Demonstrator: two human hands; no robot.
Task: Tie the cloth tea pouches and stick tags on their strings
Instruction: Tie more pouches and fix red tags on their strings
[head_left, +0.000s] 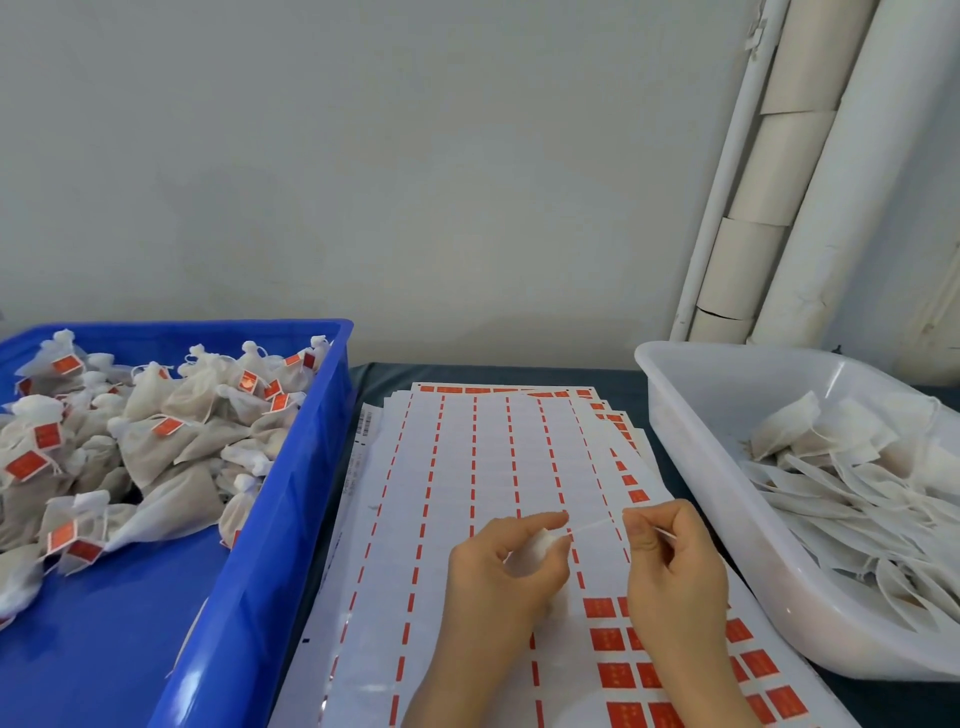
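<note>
The left hand (498, 566) is gripping a pouch (546, 542), mostly hidden. The right hand (670, 566) is pinching its string (597, 525), which is stretching left-right between them, rising slightly rightward.

Two hands are holding a pouch string stretched between them, above the sticker sheets.

The left hand (506, 566) is gripping a small white cloth pouch (546, 543), and the right hand (670, 566) is pinching its thin string (597, 525), which seems to be running straight between them. Both are hovering over a stack of sticker sheets (467, 467), with red tags (607, 639) showing mostly at the near right. A blue crate (291, 493) on the left is holding tagged pouches (156, 441). A white tub (727, 467) on the right is holding flat pouches (857, 483).
</note>
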